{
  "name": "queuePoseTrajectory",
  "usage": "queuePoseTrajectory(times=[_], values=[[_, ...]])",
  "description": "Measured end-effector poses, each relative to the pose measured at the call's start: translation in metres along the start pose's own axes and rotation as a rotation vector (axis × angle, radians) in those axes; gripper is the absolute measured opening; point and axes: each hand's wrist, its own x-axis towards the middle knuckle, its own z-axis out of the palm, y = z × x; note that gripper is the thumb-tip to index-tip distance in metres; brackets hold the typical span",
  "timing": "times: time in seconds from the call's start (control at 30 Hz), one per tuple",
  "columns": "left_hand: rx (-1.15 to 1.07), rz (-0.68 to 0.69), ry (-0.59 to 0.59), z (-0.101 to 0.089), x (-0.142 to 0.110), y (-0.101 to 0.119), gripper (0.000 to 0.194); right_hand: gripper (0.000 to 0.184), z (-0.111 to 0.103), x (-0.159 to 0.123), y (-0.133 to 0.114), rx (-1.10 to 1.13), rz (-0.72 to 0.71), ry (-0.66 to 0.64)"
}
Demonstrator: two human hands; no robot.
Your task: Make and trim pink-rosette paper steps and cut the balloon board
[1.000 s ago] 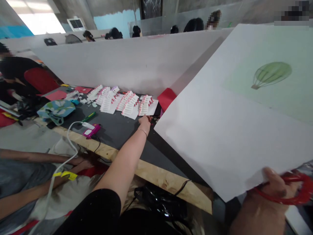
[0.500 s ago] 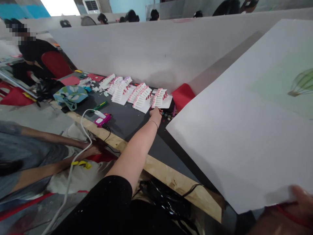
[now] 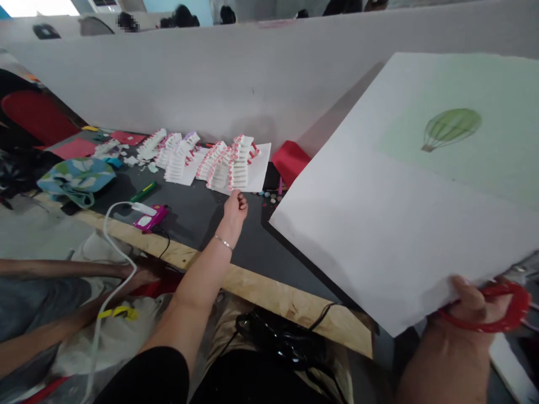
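Observation:
My left hand [image 3: 236, 209] is closed, with its fingertips at the lower edge of a white card [image 3: 260, 168]. Rows of small white strips with red ends [image 3: 239, 168] stand on that card, which overlaps a similar group [image 3: 214, 163] to its left. On the right, my right hand [image 3: 471, 300] grips a large white sheet of paper [image 3: 357, 224] by its lower edge, the thumb on top. The sheet bears a printed green hot-air balloon [image 3: 453, 128]. Red-handled scissors [image 3: 511, 308] hang around the same hand, their blades partly hidden.
On the dark tabletop [image 3: 261, 241] lie a green cutter [image 3: 143, 192], a magenta power socket [image 3: 151, 219] with a white cable, a patterned pouch [image 3: 76, 177] and red paper [image 3: 290, 160]. A white partition [image 3: 168, 84] stands behind. Another person's arms [image 3: 63, 269] are at left.
The view has swung right. The card at my left hand has risen and tilted against the neighbouring group. My right hand with the sheet and scissors has come further into view.

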Motion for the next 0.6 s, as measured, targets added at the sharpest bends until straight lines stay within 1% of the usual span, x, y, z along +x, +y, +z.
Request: queuePoseTrajectory(times=[0.03,0.07,0.1,0.2,0.3,0.33,0.4,0.47,0.6], values=[[0.003,-0.006,-0.021,-0.006,-0.008,0.001,0.032,0.026,0.003,-0.001,-0.002,0.057,-0.011,0.091],[0.007,-0.013,-0.044,-0.012,-0.017,0.001,0.032,0.024,0.007,-0.002,-0.005,0.115,-0.019,0.156],[0.012,-0.021,-0.063,-0.018,-0.026,0.001,0.031,0.023,0.011,-0.003,-0.008,0.163,-0.018,0.171],[0.023,-0.022,-0.173,-0.041,-0.057,-0.001,0.026,0.025,0.02,-0.006,-0.016,0.177,-0.005,0.087],[0.069,-0.073,-0.148,-0.065,-0.086,-0.006,0.02,0.028,0.023,-0.008,-0.02,0.071,-0.026,0.085],[0.092,-0.1,-0.138,-0.073,-0.094,-0.009,0.02,0.028,0.023,-0.008,-0.021,0.034,-0.038,0.066],[0.146,-0.141,-0.104,-0.089,-0.107,-0.016,0.02,0.03,0.025,-0.007,-0.019,0.001,-0.041,-0.023],[0.207,-0.155,-0.084,-0.103,-0.117,-0.023,0.021,0.035,0.028,-0.008,-0.017,0.037,0.008,-0.125],[0.353,-0.13,-0.121,-0.123,-0.13,-0.035,0.023,0.044,0.041,-0.019,-0.02,0.165,0.168,-0.219]])
